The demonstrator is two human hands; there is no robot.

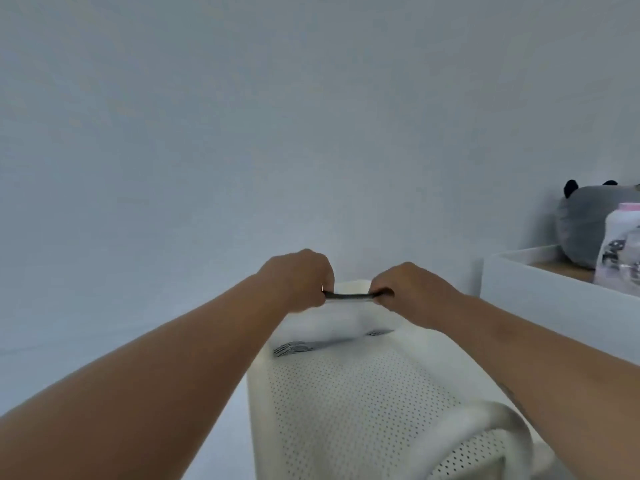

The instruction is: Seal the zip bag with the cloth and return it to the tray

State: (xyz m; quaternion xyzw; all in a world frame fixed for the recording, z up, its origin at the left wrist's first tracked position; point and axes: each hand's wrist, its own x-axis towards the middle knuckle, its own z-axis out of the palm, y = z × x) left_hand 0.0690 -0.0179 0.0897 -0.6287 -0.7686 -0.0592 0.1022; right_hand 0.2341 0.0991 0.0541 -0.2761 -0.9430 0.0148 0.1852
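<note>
Both the left hand (pixel 298 278) and the right hand (pixel 412 289) pinch the dark zip strip of the frosted plastic zip bag (pixel 332 323), fingers clamped at its two ends. The bag hangs over the white perforated tray (pixel 346 403). At three o'clock sits a grey plush toy (pixel 581 226) on a white shelf (pixel 540 285).

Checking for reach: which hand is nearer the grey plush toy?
Right. The right hand pinches the zip bag strip's right end, toward the grey plush toy; the left hand holds the left end.
</note>
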